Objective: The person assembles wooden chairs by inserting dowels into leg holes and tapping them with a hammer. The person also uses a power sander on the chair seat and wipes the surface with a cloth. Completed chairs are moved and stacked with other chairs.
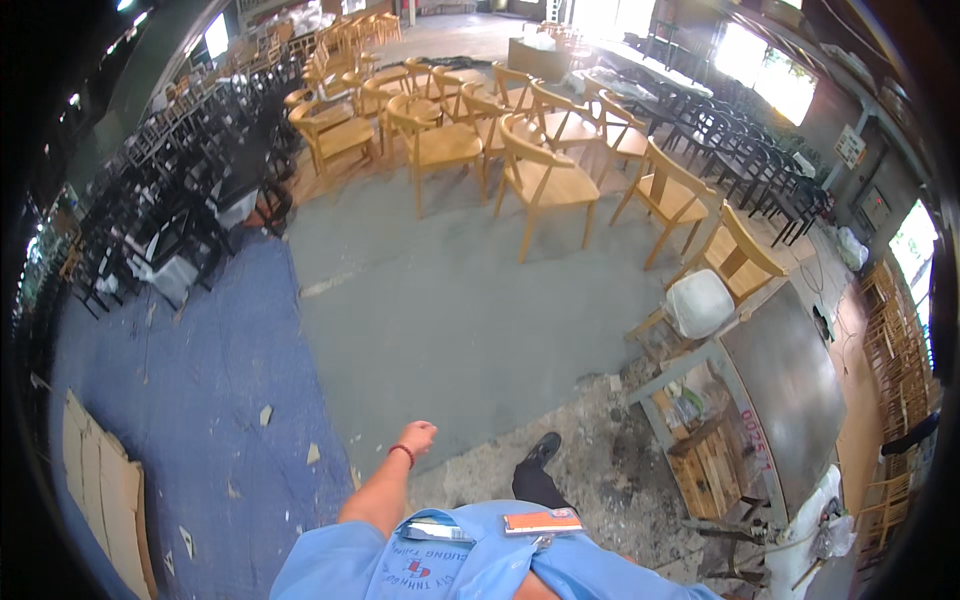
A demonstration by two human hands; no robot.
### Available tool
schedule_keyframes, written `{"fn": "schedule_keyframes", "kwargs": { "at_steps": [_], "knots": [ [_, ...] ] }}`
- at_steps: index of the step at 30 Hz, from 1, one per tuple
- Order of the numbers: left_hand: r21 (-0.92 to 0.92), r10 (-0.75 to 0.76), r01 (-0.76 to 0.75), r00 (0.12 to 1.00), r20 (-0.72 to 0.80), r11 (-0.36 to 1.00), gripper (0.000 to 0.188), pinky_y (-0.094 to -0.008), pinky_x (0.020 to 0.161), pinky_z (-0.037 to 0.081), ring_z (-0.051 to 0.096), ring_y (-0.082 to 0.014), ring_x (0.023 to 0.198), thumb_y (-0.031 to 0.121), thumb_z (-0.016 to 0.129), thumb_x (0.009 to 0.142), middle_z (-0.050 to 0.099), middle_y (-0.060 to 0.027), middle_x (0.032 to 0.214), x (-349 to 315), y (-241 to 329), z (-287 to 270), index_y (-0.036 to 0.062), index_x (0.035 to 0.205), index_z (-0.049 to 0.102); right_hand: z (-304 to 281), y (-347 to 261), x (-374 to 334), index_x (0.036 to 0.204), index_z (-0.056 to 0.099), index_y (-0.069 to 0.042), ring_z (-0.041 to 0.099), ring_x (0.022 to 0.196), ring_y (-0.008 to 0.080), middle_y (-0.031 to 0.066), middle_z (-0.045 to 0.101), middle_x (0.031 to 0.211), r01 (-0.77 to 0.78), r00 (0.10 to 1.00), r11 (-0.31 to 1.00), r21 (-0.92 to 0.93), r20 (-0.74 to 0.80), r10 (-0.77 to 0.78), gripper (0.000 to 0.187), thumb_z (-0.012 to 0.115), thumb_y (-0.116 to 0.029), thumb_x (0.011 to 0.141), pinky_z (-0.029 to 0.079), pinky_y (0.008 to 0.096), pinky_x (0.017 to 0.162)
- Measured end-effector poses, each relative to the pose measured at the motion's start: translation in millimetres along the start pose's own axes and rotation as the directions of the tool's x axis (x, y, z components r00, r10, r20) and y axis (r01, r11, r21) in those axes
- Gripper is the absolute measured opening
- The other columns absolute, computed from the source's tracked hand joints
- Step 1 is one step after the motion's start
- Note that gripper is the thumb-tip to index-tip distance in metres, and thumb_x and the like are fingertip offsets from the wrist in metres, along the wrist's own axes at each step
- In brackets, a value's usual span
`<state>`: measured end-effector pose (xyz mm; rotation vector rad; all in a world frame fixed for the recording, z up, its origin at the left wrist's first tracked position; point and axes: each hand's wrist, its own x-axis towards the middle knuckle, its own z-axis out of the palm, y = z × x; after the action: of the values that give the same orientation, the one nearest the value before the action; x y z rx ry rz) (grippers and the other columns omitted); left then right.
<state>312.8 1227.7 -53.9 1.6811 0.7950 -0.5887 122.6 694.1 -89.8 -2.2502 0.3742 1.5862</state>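
My left hand [416, 437] hangs in front of my body over the grey floor, a red bracelet round its wrist. Its fingers look loosely curled, with nothing seen in them, and it touches nothing. My right hand does not show. Beyond the grey floor stand several light wooden chairs with curved backs; the nearest ones are a wide-backed chair [547, 185], a chair with a central back slat [668, 200] and another at the right [738, 255]. A white covered seat or stool [700, 303] is beside that last chair.
A metal-topped workbench [785, 365] with wood pieces on its lower shelf stands to the right. Black chairs [190, 200] crowd the left, with more black chairs [740, 150] at the far right. Blue sheeting [220, 370] and flat cardboard [100, 480] lie on the left floor.
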Motion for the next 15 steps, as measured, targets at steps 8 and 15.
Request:
{"fn": "schedule_keyframes", "kwargs": {
  "at_steps": [8,15],
  "knots": [
    [0.132,0.052,-0.077,0.981,0.188,0.988,0.039,-0.0401,0.08,0.052,0.061,-0.0197,0.096,0.031,0.06,0.092,0.063,-0.0054,0.109,122,223,84,0.0088,0.124,0.058,-211,-67,127,0.089,0.065,-0.003,0.063,0.063,0.0268,0.0128,0.065,0.075,0.012,0.98,0.829,0.559,-0.171,0.101,0.019,0.058,-0.019,0.082,0.048,0.039,0.053],
    [-0.072,0.132,-0.123,0.98,0.149,0.99,0.059,-0.0454,0.087,0.05,0.06,-0.026,0.107,0.036,0.059,0.093,0.059,-0.012,0.121,229,407,127,0.0058,0.14,0.04,-483,-220,131,0.117,0.06,-0.004,0.066,0.076,0.0234,0.0118,0.067,0.097,0.594,0.784,0.363,0.718,-0.617,-0.064,0.032,0.055,-0.014,0.087,0.053,0.0348,0.06]
  ]
}}
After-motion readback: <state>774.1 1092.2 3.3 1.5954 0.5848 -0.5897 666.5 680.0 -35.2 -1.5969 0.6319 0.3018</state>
